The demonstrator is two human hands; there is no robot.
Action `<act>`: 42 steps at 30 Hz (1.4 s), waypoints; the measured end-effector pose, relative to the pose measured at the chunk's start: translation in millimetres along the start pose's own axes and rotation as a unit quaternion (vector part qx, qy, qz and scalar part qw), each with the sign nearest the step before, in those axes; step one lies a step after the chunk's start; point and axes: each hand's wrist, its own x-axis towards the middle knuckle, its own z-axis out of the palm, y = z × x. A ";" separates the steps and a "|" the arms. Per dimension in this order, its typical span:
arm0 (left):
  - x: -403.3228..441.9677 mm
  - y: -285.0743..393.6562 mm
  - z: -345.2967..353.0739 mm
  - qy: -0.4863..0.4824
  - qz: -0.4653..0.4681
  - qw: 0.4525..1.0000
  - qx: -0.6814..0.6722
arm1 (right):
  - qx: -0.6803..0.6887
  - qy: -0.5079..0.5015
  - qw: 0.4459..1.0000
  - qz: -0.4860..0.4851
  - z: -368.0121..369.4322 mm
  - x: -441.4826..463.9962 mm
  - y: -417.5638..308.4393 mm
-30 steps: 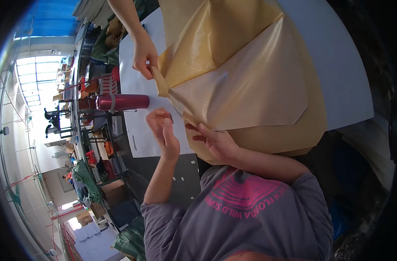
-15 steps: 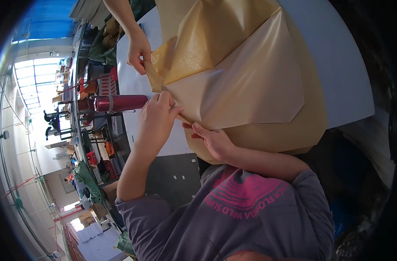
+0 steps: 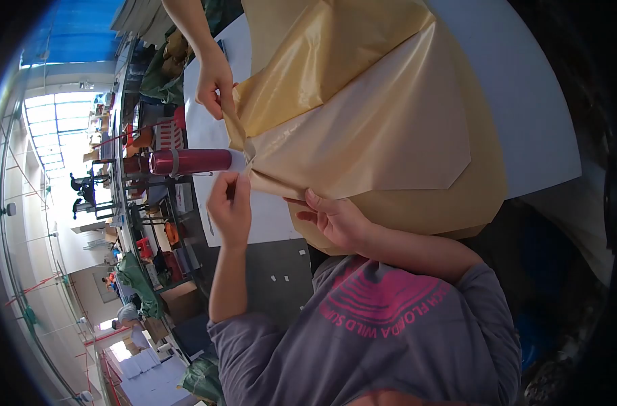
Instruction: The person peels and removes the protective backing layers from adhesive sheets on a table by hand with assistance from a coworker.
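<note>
A large glossy tan sheet (image 3: 383, 128), with a yellower folded part (image 3: 308, 74), lies over the table. My right hand (image 3: 339, 220) grips its near edge, thumb on top and fingers below. My left hand (image 3: 228, 210) is closed with curled fingers, just off the sheet's left corner; whether anything thin is pinched in it is hidden. Across from me, another person's hand (image 3: 216, 84) holds the yellow part's raised edge. Between that hand and mine, the two edges meet in a small upturned fold (image 3: 249, 147).
A dark red bottle (image 3: 193, 160) lies or stands beside the left corner, by the white table top (image 3: 538, 128). A larger tan sheet (image 3: 470, 203) is underneath the glossy one. Cluttered shelves and a red basket (image 3: 168, 134) are at the left.
My left hand has come off the sheet's corner and moved toward me, its fingers curling. The corner fold has shifted slightly left and down. My right hand keeps its grip.
</note>
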 end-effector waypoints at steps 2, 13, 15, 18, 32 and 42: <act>-11.2 1.2 10.4 0.070 -0.022 0.995 -0.072 | 0.025 0.010 1.000 0.010 2.1 -2.2 -2.9; -41.3 -14.9 22.5 0.084 0.020 0.983 -0.163 | 0.037 -0.077 0.996 0.038 -14.8 -17.4 -7.3; -33.8 -7.6 21.1 0.063 0.022 0.994 -0.089 | 0.073 -0.153 0.984 0.045 6.8 -26.9 -19.9; -17.9 -11.0 10.5 0.034 0.064 0.997 0.017 | 0.107 -0.224 0.968 -0.026 9.6 -26.3 -15.7; 44.4 21.3 -17.1 -0.192 0.174 0.939 0.225 | 0.078 0.023 0.996 -0.043 2.6 -4.5 3.1; 60.6 37.2 -2.0 -0.259 0.079 0.898 0.346 | 0.060 0.023 0.997 -0.033 -6.6 -1.8 10.4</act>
